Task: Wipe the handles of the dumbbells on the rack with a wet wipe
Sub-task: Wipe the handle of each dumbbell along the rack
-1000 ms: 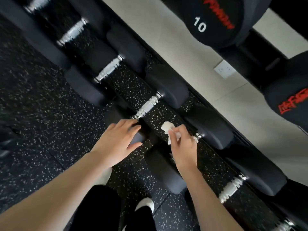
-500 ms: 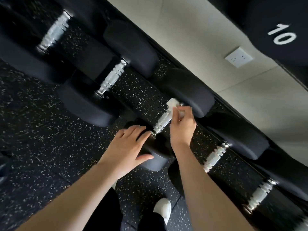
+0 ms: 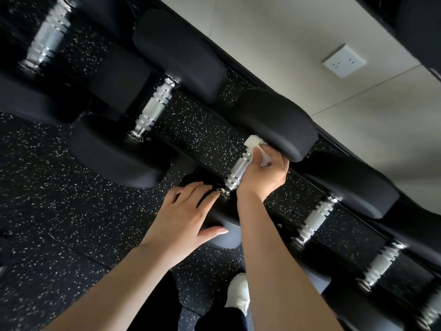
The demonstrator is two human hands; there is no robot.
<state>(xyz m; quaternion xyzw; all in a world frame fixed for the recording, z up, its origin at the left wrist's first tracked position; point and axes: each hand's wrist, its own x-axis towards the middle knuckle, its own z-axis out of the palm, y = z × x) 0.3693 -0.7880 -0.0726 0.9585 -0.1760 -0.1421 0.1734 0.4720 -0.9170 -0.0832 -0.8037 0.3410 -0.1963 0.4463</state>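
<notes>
Right hand [image 3: 263, 174] is seen curled over a white wet wipe [image 3: 254, 141], which is pinched against the far end of a knurled handle [image 3: 238, 172]. That handle is taken as the landmark. Its long axis is laid aslant, from its near end at lower left to its far end at upper right, where it is met by the far head [image 3: 276, 123] of the dumbbell. The wipe is held hard against that head, so most of the bare steel is left showing nearer the person than the wipe. The coming stroke is therefore judged to be one drawn back along the axis, toward the near head [image 3: 226, 237].

On that near head the left hand [image 3: 188, 216] is rested flat, fingers nearly straight and spread, nothing gripped; the dumbbell is probably being steadied. Its fingertips are placed just beside the handle's near end, so little room is left there for the wipe.

To the left of the handle a second handle [image 3: 155, 106] is laid parallel; to the right, a third handle [image 3: 315, 218]. Beneath the handle a black flecked rubber floor [image 3: 71, 211] is spread. Beyond it a pale wall [image 3: 286, 56] with a white socket [image 3: 343, 64] is seen. Below it a white shoe [image 3: 238, 292] is shown.
</notes>
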